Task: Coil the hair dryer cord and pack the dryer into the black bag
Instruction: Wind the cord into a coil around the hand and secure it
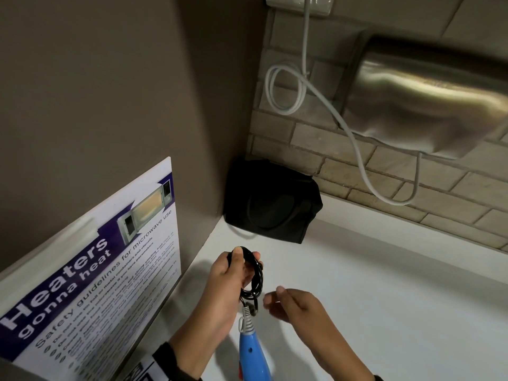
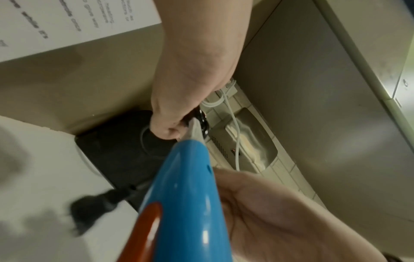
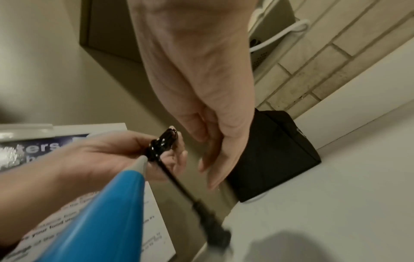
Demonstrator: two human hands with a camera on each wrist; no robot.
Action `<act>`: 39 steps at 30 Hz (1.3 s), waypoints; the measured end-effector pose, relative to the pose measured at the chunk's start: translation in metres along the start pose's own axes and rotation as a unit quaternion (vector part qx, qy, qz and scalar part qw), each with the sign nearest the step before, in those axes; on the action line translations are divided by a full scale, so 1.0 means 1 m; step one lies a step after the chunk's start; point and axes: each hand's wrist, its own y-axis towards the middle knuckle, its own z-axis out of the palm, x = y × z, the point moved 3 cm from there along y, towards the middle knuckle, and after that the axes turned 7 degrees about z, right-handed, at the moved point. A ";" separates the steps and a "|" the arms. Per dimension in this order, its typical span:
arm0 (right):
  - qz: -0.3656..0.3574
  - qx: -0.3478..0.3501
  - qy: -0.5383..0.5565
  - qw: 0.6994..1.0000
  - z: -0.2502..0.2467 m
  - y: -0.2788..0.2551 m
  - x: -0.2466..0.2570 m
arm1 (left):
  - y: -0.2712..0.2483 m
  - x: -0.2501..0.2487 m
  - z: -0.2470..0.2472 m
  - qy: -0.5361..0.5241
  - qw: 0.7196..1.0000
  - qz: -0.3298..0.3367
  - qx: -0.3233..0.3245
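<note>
My left hand [image 1: 233,273] grips a small coil of black cord [image 1: 254,273] above the white counter. The blue hair dryer [image 1: 253,353] hangs from the coil by its grey strain relief. The left wrist view shows the dryer's orange switch [image 2: 146,228] and its blue body [image 2: 188,195]. In the right wrist view the cord's plug end [image 3: 212,221] dangles, blurred, below the coil [image 3: 163,144]. My right hand [image 1: 277,298] hovers just right of the coil, fingers loose and holding nothing. The black bag [image 1: 272,202] stands in the far corner, beyond both hands.
A microwave safety poster [image 1: 96,270] leans on the left wall. A steel hand dryer [image 1: 426,105] and its looped white cable [image 1: 286,89] hang on the tiled back wall. The white counter [image 1: 398,312] stretches to the right.
</note>
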 end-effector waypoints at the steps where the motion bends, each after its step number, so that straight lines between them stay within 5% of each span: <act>1: 0.020 0.013 0.040 0.999 0.002 -0.002 0.004 | -0.001 0.001 0.002 0.003 1.000 -0.005 -0.002; 9: -0.113 0.007 -0.150 0.982 0.009 -0.027 0.032 | 0.000 0.004 0.001 0.018 1.000 -0.003 -0.006; 13: -0.116 0.038 -0.156 0.980 0.018 -0.026 0.025 | -0.001 0.004 0.004 0.028 1.000 -0.001 0.005; 18: -0.131 -0.029 -0.236 0.963 0.013 -0.020 0.019 | 0.005 0.001 -0.002 -0.004 1.000 -0.003 -0.013; 23: -0.028 0.056 0.101 0.993 0.005 -0.009 0.018 | 0.002 0.005 0.001 -0.022 0.999 -0.022 0.010; 26: 0.013 0.093 0.327 0.940 0.002 -0.008 0.027 | 0.003 0.006 -0.001 -0.019 1.000 -0.016 0.013; 30: 0.060 0.022 0.481 0.874 0.000 -0.002 0.026 | 0.000 0.005 0.003 -0.020 0.999 -0.021 0.037; 35: 0.071 0.006 0.327 0.942 0.007 -0.006 0.023 | -0.011 0.010 0.011 0.054 0.995 0.001 0.086; 39: 0.057 0.061 0.208 0.975 0.006 -0.013 0.030 | -0.013 0.014 0.012 0.117 0.988 0.034 0.093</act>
